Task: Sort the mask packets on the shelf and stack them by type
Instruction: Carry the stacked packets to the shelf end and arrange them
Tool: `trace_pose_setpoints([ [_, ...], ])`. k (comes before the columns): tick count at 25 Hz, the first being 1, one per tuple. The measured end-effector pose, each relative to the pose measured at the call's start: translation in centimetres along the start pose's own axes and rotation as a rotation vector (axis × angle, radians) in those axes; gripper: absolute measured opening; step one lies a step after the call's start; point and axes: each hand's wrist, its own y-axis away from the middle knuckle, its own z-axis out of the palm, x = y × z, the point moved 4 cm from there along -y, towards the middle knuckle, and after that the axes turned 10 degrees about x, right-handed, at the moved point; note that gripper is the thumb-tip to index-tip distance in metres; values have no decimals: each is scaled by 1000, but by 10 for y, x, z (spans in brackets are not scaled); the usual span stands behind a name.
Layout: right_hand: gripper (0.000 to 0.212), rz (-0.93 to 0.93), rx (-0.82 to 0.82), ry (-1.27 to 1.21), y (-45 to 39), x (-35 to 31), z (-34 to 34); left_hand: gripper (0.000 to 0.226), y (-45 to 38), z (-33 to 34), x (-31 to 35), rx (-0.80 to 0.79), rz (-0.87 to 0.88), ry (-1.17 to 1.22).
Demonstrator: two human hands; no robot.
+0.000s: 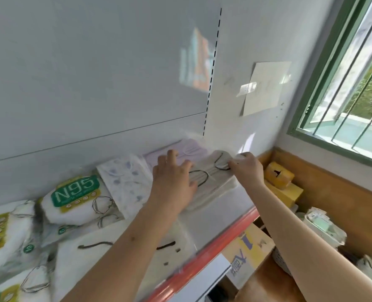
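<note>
A clear packet of grey masks with black ear loops [211, 179] lies at the right end of the white shelf [215, 221]. My left hand [176, 177] rests flat on its left part, fingers spread. My right hand [245, 166] grips the packet's far right end. Behind it lies a lilac mask packet [189, 149], and to its left a white packet with blue print [126, 182]. Further left are N95 packets [76, 197] with green labels. A packet of white masks [124, 256] lies at the front under my left forearm.
A red strip [213, 247] runs along the shelf's front edge. Right of the shelf stand yellow boxes [279, 177] and a cardboard box [248, 251] by a wooden wall panel. A barred window [355, 83] is at the upper right. A paper sheet [265, 88] hangs on the wall.
</note>
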Motion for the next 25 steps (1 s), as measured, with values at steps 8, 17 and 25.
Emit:
trace_pose_setpoints([
  [8, 57, -294, 231, 129, 48, -77, 2, 52, 24, -20, -17, -42, 63, 70],
  [17, 47, -894, -588, -612, 382, -356, 62, 45, 245, -192, -198, 551, -405, 169],
  [25, 50, -1058, -1080, -807, 790, -480, 75, 52, 537, -369, -402, 789, -867, -86],
])
